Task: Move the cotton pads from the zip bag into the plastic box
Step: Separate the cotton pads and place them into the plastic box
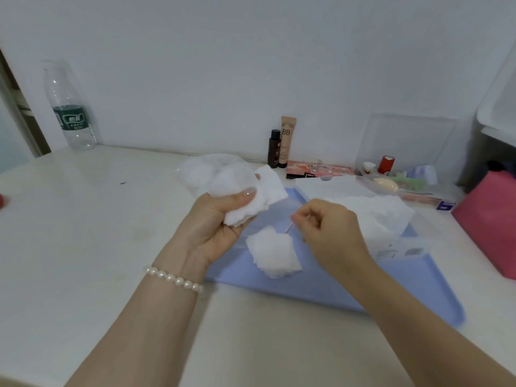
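Left hand grips a wad of cotton pads above the desk, ready to drop; right hand pinches the zip bag's rim, probably holding it open. Plastic box waits on the blue tray.

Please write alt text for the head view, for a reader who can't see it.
Over a pale blue plastic tray on a white table, the left hand grips a bunch of white square cotton pads. The right hand is curled beside a clear plastic box holding more pads, and another loose stack of pads lies on the tray.
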Demonstrator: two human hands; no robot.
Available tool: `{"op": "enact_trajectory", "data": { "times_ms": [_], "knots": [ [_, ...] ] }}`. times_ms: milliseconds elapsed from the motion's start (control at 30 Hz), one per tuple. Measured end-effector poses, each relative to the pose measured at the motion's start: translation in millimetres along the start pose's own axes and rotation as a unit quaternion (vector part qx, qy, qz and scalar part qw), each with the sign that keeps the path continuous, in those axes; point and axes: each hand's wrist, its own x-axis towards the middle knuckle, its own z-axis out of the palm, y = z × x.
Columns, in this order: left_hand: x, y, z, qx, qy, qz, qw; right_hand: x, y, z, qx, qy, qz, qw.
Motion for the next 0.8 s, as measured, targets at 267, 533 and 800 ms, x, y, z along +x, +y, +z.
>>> {"op": "enact_trajectory", "data": {
  "times_ms": [267,533,800],
  "knots": [
    [1.2,2.2,-3.8,-0.007,0.015,-0.016,1.000,-16.1,3.9,26.5,-0.133,-0.150,0.029,0.979],
    [2.5,2.3,-4.6,-0.020,0.017,-0.024,0.999,-14.1,7.2,27.5,-0.148,-0.167,0.018,0.975],
    [1.6,1.4,-3.7,-0.017,0.014,-0.029,0.999,-11.9,13.9,24.2,-0.104,-0.123,-0.049,0.986]
  ]
}}
